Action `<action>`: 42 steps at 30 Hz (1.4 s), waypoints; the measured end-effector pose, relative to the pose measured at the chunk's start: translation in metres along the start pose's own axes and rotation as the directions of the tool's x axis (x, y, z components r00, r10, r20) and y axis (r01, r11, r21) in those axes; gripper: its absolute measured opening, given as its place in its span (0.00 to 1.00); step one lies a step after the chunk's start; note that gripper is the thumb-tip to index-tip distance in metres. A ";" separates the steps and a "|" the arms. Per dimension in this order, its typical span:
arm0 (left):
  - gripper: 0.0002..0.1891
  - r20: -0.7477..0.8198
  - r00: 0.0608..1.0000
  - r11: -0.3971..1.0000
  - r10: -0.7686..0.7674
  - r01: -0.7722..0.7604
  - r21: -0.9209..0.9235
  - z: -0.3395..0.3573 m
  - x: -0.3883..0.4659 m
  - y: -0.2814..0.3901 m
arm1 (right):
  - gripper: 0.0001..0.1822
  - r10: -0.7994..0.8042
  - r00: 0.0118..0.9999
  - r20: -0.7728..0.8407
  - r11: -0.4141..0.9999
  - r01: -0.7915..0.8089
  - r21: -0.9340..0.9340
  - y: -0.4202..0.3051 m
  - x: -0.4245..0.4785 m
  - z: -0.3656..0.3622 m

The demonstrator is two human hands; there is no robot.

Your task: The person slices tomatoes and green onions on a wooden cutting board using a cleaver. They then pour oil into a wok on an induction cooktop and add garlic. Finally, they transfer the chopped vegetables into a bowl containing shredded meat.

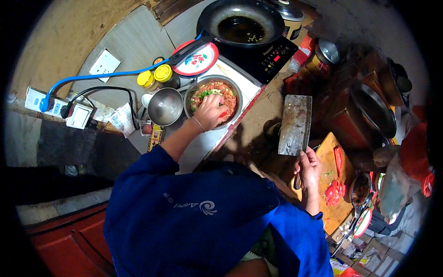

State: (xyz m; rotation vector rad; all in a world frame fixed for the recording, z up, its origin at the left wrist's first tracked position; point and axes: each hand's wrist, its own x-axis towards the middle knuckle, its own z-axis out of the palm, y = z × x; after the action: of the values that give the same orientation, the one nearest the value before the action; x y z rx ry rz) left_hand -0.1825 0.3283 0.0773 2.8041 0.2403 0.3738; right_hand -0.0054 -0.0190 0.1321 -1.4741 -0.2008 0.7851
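My left hand (209,110) reaches into a round metal bowl (238,90) on the white counter. Raw sliced meat (228,92) with chopped green and pale bits fills the bowl. Something red (223,114) shows beside my palm; my fingertips are hidden, so whether they grip anything is unclear. In my right hand (309,168) is a cleaver (295,124), held by its handle with the broad blade pointing away from me. It is just left of a wooden cutting board (336,215), where a long red pepper piece (338,157) and a heap of cut red pepper (335,191) lie.
A wok (207,20) with dark liquid sits on a lit induction cooker (273,57). Its handle extends over an enamel plate (199,60). A metal ladle (165,106) and yellow-lidded jars (162,73) stand left of the bowl. A blue cord (104,74) crosses to a power strip (52,104).
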 end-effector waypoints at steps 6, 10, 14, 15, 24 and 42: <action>0.16 -0.079 0.997 0.993 -0.009 0.018 0.117 0.013 -0.002 -0.002 | 0.10 0.017 1.000 0.017 1.000 -0.017 0.017 0.011 -0.004 0.000; 0.14 -0.161 0.986 0.996 0.041 -0.028 0.085 0.007 -0.010 -0.003 | 0.11 0.015 1.000 0.027 0.999 -0.015 0.031 0.015 -0.007 -0.001; 0.12 -0.184 0.982 0.997 0.038 -0.026 0.069 0.002 -0.011 0.000 | 0.10 0.001 0.999 0.041 1.000 -0.002 0.022 0.017 -0.007 -0.001; 0.12 -0.173 0.984 0.996 0.044 -0.030 0.087 0.001 -0.011 0.000 | 0.10 0.015 0.999 0.035 1.000 -0.016 0.018 0.016 -0.007 0.000; 0.11 -0.207 0.976 0.997 0.068 -0.075 -0.027 -0.001 -0.008 -0.009 | 0.10 0.033 0.999 0.029 0.999 -0.034 0.037 0.013 -0.008 0.006; 0.13 -0.054 0.900 0.809 -0.431 0.360 -0.465 -0.008 -0.026 -0.063 | 0.09 0.047 0.999 0.002 0.999 -0.047 -0.010 0.019 -0.003 -0.001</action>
State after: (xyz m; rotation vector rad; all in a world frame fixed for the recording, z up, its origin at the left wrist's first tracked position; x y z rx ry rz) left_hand -0.2175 0.3846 0.0591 2.1983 0.6754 0.4785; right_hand -0.0137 -0.0232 0.1150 -1.4921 -0.1725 0.8253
